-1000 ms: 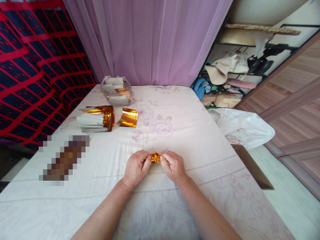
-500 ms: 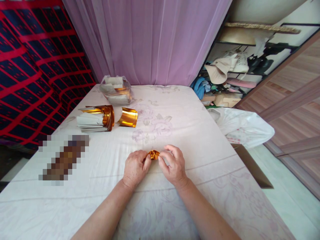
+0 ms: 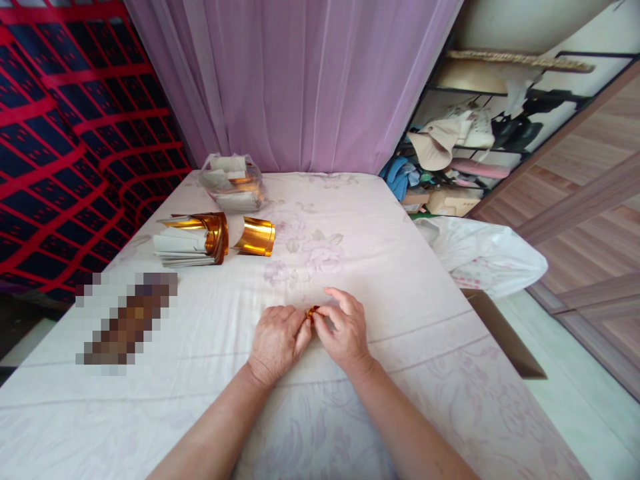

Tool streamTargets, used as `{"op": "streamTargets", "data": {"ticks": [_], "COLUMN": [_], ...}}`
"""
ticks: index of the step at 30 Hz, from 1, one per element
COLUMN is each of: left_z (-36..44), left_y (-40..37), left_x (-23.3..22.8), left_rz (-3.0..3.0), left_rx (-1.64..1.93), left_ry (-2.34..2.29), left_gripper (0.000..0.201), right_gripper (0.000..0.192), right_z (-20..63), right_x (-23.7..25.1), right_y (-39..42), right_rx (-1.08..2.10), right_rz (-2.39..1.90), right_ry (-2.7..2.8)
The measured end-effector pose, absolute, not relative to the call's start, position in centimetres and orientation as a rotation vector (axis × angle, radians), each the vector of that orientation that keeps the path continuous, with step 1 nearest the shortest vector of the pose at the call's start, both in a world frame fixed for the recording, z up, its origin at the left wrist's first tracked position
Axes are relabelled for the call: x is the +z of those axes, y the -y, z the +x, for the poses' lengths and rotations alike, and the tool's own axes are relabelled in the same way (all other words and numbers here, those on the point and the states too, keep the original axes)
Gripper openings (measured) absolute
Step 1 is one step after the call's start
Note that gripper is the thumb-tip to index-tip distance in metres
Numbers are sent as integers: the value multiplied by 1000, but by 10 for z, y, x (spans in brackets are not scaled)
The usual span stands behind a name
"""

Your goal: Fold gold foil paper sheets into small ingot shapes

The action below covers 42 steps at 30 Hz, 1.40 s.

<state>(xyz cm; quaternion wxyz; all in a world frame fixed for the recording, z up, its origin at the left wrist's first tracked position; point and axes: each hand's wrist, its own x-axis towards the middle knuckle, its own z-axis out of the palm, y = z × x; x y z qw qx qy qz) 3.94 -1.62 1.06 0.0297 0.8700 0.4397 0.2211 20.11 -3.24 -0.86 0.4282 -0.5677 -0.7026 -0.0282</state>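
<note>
head | a small gold foil piece (image 3: 311,312) was pinched between left hand (image 3: 277,343) and right hand (image 3: 341,331), both closed on it, over the bed (image 3: 400,280) toward its near edge | foil judged light, thin, crease-prone; best held by its edges
</note>
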Motion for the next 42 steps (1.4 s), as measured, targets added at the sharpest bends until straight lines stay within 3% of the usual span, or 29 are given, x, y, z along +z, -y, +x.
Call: {"op": "streamTargets", "data": {"ticks": [9, 42], "left_z": [41, 36], "left_y": [16, 10], "left_x": [11, 5], "left_rz": [2663, 2541], "left_rx": [642, 702], "left_ry": [-1337, -1506], "left_gripper": [26, 29], "right_gripper": [4, 14], "right_z": [202, 204], "right_x": [-13, 1], "right_y": [31, 34], "right_rx": [-37, -28], "right_rz": [-1443, -1268], "right_ry": [1776, 1764]}}
